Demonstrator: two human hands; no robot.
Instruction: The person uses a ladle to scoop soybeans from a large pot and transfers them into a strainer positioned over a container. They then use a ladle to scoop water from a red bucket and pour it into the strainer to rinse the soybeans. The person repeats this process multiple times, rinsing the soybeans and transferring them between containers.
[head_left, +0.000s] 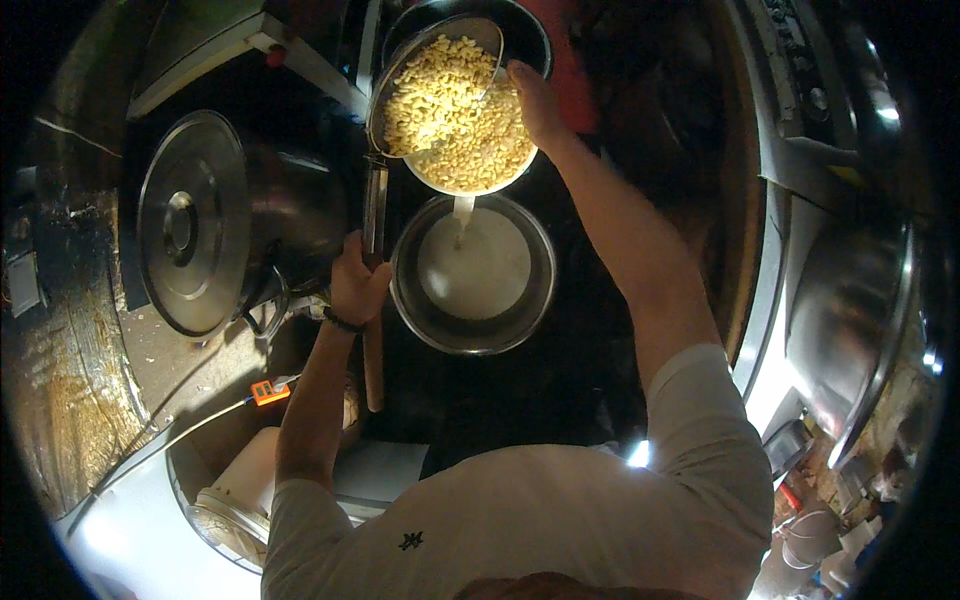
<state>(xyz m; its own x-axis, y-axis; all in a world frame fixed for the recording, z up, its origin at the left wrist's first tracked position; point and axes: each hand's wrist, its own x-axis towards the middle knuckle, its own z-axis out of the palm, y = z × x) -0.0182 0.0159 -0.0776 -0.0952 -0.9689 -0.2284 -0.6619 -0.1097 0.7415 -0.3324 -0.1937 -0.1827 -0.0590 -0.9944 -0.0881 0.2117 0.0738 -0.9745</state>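
My left hand (360, 281) is closed around the long handle (375, 202) of a large metal scoop (377, 94), its wooden end running back past my wrist. Pale yellow beans (439, 90), apparently soybeans, fill the tilted scoop. More of them lie in a round white hopper (420, 171), partly under the scoop. My right hand (536, 105) is at the right side of the scoop and hopper; its fingertips are partly hidden, so its grip is unclear. Below the hopper, a pale spout (463, 206) points into a metal pot (549, 277) holding whitish, cloudy liquid (480, 262).
A tall lidded metal stockpot (199, 225) stands at left. Behind the scoop is a dark round vessel (550, 45). An orange device (270, 392) with a cable lies near my left forearm. A large metal basin (847, 322) is at far right.
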